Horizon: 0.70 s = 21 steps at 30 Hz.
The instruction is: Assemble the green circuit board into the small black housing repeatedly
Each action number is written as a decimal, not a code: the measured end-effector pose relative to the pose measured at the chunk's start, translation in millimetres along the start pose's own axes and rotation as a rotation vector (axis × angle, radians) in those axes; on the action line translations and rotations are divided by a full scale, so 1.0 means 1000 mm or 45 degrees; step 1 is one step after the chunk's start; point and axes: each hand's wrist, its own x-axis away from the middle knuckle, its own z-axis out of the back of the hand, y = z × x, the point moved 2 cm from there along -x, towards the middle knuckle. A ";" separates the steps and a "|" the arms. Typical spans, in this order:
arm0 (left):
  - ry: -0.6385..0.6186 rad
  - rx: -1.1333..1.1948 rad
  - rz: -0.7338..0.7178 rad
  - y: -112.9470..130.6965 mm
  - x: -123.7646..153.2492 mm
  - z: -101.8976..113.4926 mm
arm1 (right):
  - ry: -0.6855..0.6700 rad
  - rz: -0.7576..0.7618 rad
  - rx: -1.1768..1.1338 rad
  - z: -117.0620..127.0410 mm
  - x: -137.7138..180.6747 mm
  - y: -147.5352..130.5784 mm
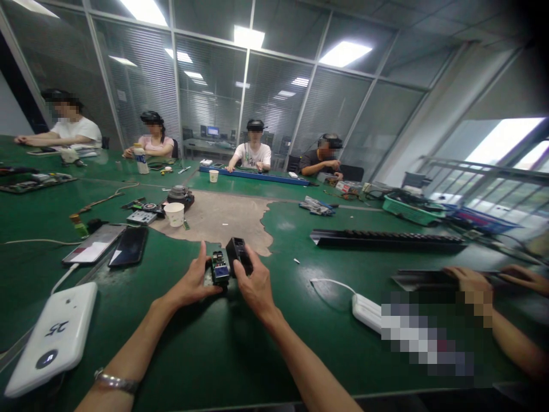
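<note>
My left hand (195,283) grips a small green circuit board module (220,270) with a blue part on it, thumb raised beside it. My right hand (254,283) is closed around a black box-shaped casing (238,253), tilted up just right of the module. Both are held close together low over the green table (223,343), near a bare brown patch (223,220) in its covering.
A white power bank (54,337) lies front left, with a tablet (95,243) and a phone (128,246) beyond it. A paper cup (174,214), a long black heatsink rail (386,237) and a white adapter (366,309) lie around. A co-worker's hands (476,283) work at right; several people sit across.
</note>
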 end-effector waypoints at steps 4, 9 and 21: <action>0.029 -0.006 -0.010 -0.002 0.001 0.000 | -0.067 0.000 0.018 -0.023 -0.002 -0.014; 0.030 0.004 -0.026 -0.002 0.002 0.001 | -0.141 0.057 0.087 -0.040 -0.003 -0.025; 0.069 -0.060 -0.108 -0.006 -0.001 -0.002 | -0.290 0.043 0.460 -0.051 0.007 -0.024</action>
